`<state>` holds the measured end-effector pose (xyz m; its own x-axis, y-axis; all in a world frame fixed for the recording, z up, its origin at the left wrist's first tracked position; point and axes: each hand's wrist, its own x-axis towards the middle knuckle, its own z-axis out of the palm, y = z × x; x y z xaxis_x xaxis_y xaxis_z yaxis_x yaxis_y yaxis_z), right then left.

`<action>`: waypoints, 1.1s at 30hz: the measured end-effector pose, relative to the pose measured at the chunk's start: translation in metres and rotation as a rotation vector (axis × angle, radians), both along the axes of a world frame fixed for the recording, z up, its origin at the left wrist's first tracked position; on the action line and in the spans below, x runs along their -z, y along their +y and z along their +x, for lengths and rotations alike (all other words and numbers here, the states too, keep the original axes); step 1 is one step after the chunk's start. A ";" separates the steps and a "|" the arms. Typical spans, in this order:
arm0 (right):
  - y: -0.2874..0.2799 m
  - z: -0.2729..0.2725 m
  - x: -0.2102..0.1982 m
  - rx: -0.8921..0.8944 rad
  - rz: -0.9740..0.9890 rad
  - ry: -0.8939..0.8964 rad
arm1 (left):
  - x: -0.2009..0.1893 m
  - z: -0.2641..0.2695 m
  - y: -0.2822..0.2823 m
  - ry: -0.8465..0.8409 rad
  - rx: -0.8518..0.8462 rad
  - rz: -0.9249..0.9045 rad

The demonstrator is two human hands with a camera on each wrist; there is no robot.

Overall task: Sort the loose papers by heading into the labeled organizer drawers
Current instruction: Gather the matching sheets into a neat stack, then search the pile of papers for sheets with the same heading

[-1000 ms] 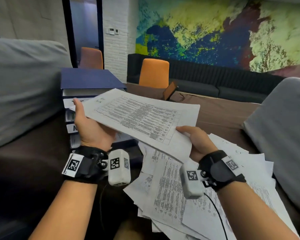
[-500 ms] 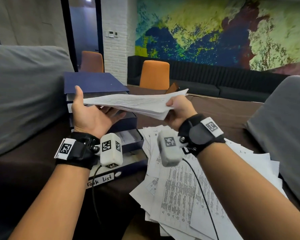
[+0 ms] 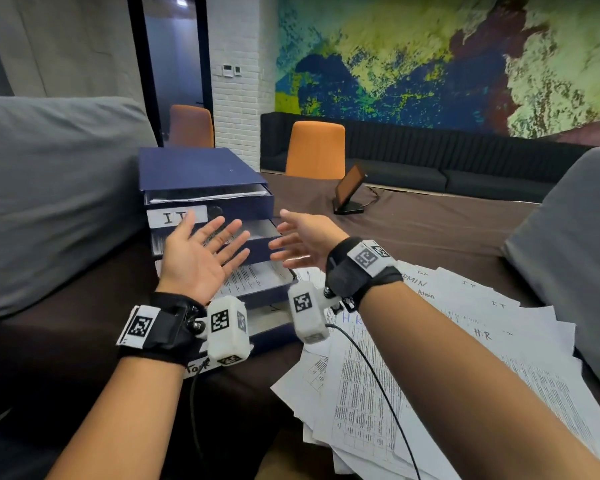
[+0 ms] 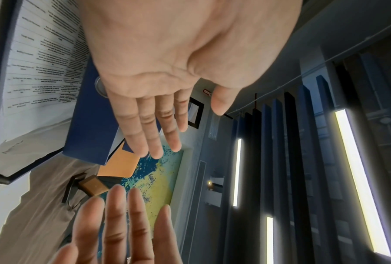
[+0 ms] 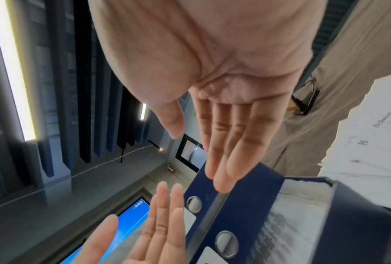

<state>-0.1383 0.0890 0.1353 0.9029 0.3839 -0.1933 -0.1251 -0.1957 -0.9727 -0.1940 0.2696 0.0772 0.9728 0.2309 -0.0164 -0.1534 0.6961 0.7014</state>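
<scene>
A dark blue drawer organizer (image 3: 201, 171) stands on the table at left, its top drawer labelled IT (image 3: 175, 216). Lower drawers are pulled out, and one shows a printed sheet (image 3: 253, 277). Both hands hover in front of the drawers, palms facing each other, fingers straight, holding nothing. My left hand (image 3: 201, 254) is just left of my right hand (image 3: 302, 240). In the left wrist view my left hand (image 4: 167, 71) is spread beside a drawer with paper (image 4: 43, 62). In the right wrist view my right hand (image 5: 224, 107) points at the organizer (image 5: 246, 196). Loose papers (image 3: 447, 358) lie at right.
Grey cushions sit at far left (image 3: 49, 202) and far right (image 3: 575, 254). A small tilted screen on a stand (image 3: 350, 192) is on the brown table (image 3: 447, 230) beyond the organizer. Orange chairs (image 3: 314, 150) and a dark sofa stand behind. A cable runs from my right wrist over the papers.
Both hands carried a printed sheet up to the organizer and let it go. They now hover with nothing in them in front of the drawers.
</scene>
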 end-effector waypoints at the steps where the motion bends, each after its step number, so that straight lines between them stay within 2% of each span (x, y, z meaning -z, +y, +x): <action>1: -0.005 -0.001 0.003 0.002 -0.019 -0.022 | -0.002 0.001 -0.003 0.007 0.002 0.030; 10: -0.045 -0.002 0.022 0.034 -0.040 -0.166 | 0.005 0.006 -0.057 0.097 0.021 0.203; 13: -0.078 -0.011 0.044 0.093 -0.014 -0.159 | 0.027 0.006 -0.093 0.171 0.123 0.257; 16: -0.125 -0.019 0.079 0.230 -0.053 -0.089 | 0.063 0.004 -0.138 0.267 0.311 0.348; 19: -0.181 -0.030 0.121 0.380 -0.228 -0.048 | 0.099 -0.001 -0.176 0.357 0.507 0.475; 22: -0.230 -0.041 0.159 0.499 -0.570 -0.107 | 0.123 -0.005 -0.196 0.409 0.625 0.517; 24: -0.251 -0.053 0.176 0.549 -0.656 -0.079 | 0.134 -0.006 -0.201 0.406 0.636 0.561; 28: -0.267 -0.071 0.191 0.546 -0.680 -0.018 | 0.149 -0.006 -0.204 0.373 0.593 0.635; 30: -0.269 -0.077 0.196 0.576 -0.834 -0.036 | 0.150 -0.008 -0.204 0.360 0.587 0.658; 33: -0.269 -0.085 0.199 0.550 -0.981 0.072 | 0.149 -0.008 -0.204 0.356 0.577 0.659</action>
